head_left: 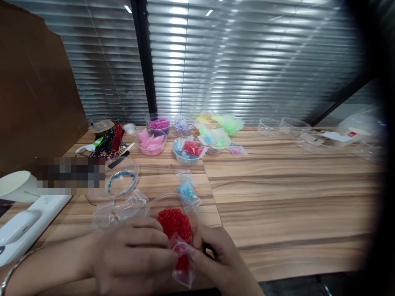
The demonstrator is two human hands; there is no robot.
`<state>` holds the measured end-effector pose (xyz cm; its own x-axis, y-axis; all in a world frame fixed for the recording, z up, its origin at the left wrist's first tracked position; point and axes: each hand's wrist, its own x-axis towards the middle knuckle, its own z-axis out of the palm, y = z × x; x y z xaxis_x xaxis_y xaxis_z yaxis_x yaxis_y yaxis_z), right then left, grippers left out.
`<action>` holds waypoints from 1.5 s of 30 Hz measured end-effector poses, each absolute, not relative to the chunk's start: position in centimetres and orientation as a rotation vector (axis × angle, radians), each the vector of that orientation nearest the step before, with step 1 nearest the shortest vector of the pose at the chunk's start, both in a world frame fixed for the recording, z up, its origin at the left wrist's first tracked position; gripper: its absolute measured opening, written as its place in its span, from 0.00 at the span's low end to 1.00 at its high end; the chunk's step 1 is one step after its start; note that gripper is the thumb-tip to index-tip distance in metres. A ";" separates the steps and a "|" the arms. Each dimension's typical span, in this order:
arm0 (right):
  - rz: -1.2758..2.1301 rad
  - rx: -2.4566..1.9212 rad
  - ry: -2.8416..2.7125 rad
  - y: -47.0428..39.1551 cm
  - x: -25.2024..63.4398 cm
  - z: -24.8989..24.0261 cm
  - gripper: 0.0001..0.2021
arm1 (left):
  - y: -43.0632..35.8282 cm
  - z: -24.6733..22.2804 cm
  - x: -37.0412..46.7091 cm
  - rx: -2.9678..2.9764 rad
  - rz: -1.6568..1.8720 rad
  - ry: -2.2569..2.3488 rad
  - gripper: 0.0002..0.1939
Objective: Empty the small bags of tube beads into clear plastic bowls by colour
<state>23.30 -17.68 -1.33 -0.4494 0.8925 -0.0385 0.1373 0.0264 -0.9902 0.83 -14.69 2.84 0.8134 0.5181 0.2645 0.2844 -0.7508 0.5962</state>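
Note:
Near the table's front edge, my left hand [135,253] pinches one side of a small clear zip bag [183,265] with its fingers closed. The bag has red contents in its lower part. On its other side, my right hand [219,257] grips the bag between thumb and curled fingers. Just behind the bag stands a clear round bowl [194,205] holding a heap of short red tube beads [175,222]. My left fingers overlap part of the bowl. Crumpled clear plastic bags [129,205] lie beyond my left hand.
A small bag of light blue beads [187,191] lies behind the bowl. A clear bowl with a blue beaded ring [121,174] sits to the left, near a white device [33,222] and a paper cup [18,185]. Several bowls, including one of pink bags [151,142], line the back.

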 end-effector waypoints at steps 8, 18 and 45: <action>1.307 -1.096 -1.640 -16.9 22.3 -1.4 0.14 | -13.6 0.9 2.1 2.575 0.690 0.586 0.32; 1.209 -1.102 -1.736 -17.1 23.1 -2.5 0.09 | -12.5 2.1 1.7 3.115 0.929 0.390 0.10; 0.154 -1.062 -2.734 3.8 16.8 -9.1 0.14 | -13.8 2.1 2.4 3.752 0.358 -0.043 0.16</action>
<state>16.81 3.75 -9.05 -0.7205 0.6768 0.1513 0.6554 0.7358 -0.1702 2.42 -13.82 2.15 0.9834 -0.0764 0.1646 0.0352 -0.8094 -0.5862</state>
